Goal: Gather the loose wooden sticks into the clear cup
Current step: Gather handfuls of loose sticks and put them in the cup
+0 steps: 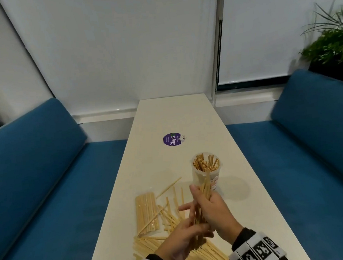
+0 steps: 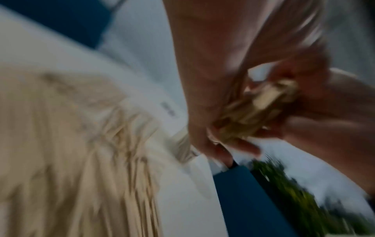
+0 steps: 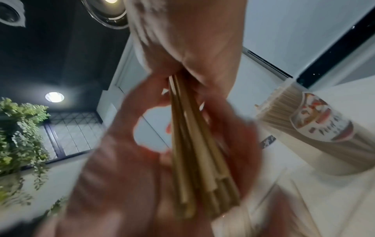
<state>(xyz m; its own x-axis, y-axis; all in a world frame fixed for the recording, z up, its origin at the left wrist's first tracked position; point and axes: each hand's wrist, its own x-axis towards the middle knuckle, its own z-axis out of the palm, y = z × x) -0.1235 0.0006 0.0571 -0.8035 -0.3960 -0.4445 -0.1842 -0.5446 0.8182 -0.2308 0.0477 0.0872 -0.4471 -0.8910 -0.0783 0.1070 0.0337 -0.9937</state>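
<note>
The clear cup (image 1: 207, 169) stands on the white table (image 1: 165, 118), partly filled with upright wooden sticks; in the right wrist view the cup (image 3: 316, 128) shows a printed label. My right hand (image 1: 215, 209) grips a bundle of sticks (image 1: 205, 189) just in front of the cup, upper ends pointing toward it. My left hand (image 1: 183, 239) curls round the bundle's lower end (image 2: 261, 105). The bundle (image 3: 192, 144) runs between both hands. Loose sticks (image 1: 170, 211) lie scattered left of the hands, and a larger pile (image 1: 202, 259) lies under the wrists.
A neat flat stack of sticks (image 1: 146, 212) lies at the table's left edge. A purple round sticker (image 1: 172, 138) sits farther back. Blue benches (image 1: 46, 184) (image 1: 315, 158) flank the narrow table. Plants (image 1: 334, 45) stand at the far right.
</note>
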